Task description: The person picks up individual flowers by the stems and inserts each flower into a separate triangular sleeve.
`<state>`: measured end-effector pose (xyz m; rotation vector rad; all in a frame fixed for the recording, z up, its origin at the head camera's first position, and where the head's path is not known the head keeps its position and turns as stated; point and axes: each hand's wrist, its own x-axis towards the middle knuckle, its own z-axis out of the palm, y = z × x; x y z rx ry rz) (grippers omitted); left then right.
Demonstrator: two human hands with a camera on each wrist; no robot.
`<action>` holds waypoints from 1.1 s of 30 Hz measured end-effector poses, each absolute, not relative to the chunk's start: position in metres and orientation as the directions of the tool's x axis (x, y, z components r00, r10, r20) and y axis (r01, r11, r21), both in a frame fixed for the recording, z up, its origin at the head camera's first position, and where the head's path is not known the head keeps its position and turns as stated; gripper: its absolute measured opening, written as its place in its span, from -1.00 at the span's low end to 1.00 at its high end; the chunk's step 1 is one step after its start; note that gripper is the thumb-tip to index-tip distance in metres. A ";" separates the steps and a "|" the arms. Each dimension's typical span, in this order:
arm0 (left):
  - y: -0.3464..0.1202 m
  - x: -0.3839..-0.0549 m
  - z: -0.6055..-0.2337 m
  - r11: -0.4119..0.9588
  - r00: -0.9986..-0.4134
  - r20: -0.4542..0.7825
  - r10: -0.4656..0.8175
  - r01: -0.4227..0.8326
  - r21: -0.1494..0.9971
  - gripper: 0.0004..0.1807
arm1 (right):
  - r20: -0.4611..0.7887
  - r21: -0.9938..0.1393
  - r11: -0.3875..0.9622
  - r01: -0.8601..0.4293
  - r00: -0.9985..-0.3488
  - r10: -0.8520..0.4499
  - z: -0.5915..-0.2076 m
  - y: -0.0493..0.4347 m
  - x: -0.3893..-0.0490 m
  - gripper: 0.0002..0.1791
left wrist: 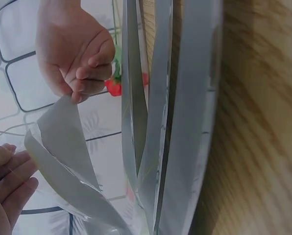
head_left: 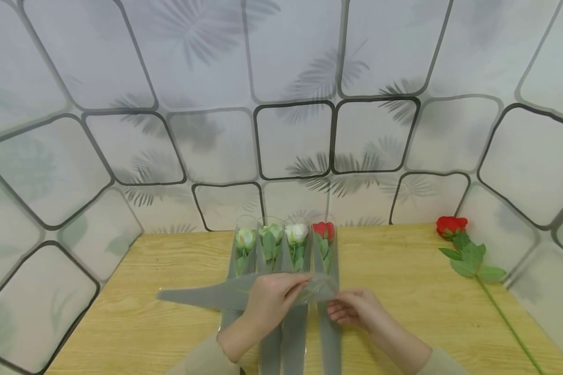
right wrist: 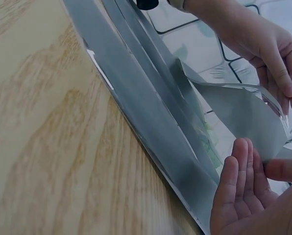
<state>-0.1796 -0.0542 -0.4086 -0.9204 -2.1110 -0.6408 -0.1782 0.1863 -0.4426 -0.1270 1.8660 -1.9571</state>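
My left hand [head_left: 269, 299] pinches the clear film side of an empty grey-and-clear flower sleeve [head_left: 206, 297], held crosswise above the wrapped flowers. At the sleeve's right end, my right hand [head_left: 358, 311] pinches its edge between thumb and finger; its other fingers [right wrist: 229, 181] are loosely bent. The sleeve's mouth gapes between both hands in the left wrist view, and its narrow end points left. Beneath it, a wrapped red rose [head_left: 323, 230], a wrapped white rose [head_left: 296, 233] and wrapped pale green roses [head_left: 245, 238] lie side by side, their middles partly hidden.
A loose red rose [head_left: 452, 225] with a long green stem lies on the wooden table [head_left: 403, 271] at the right. Patterned wall covering [head_left: 295, 140] encloses the table's back and sides. A small black object [right wrist: 147, 4] shows at the right wrist view's top edge.
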 end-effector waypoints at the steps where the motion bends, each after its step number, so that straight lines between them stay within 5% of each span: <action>1: -0.054 -0.179 -0.409 0.620 -0.474 0.781 0.406 0.771 0.146 -0.82 | -0.225 -0.970 0.000 0.242 -0.901 -0.370 -0.443 0.186 -0.178 -0.66; 25: -0.056 -0.181 -0.410 0.626 -0.462 0.779 0.425 0.771 0.116 -0.85 | -0.164 -0.986 0.076 0.147 -0.915 -0.369 -0.448 0.207 -0.175 -0.61; 33: -0.059 -0.184 -0.411 0.630 -0.458 0.784 0.420 0.769 0.112 -0.85 | -0.235 -0.969 0.137 0.205 -0.936 -0.262 -0.446 0.239 -0.183 -0.65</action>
